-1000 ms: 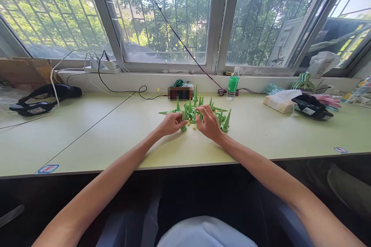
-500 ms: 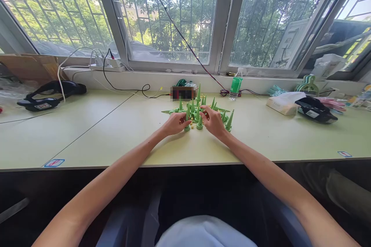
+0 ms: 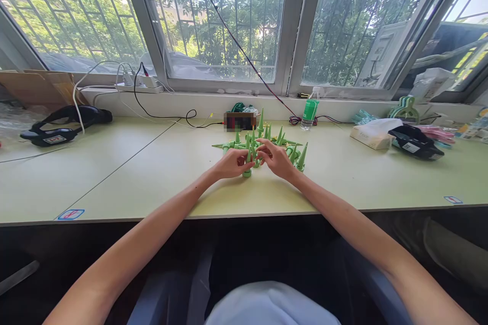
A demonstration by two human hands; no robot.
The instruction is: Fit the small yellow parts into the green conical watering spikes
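Note:
My left hand is closed around a green pointed cone, which stands upright with its wide base low over the table. Close to its right, my right hand has thumb and fingers closed at a second green cone. The two cones are side by side, almost touching; my fingers partly cover both. Behind and right of my hands lies a cluster of several similar green cones, some upright, others on their sides. One tall cone rises at the back, and another cone leans beside my right wrist.
The pale table runs beneath the windows. A box with a blurred front sits behind the cones, with a green-labelled bottle to its right. A tissue box and black headgear lie farther right; more headgear lies left.
My right hand has moved slightly left, bringing its cone toward the one in my left hand. The left-hand cone has shifted slightly toward me.

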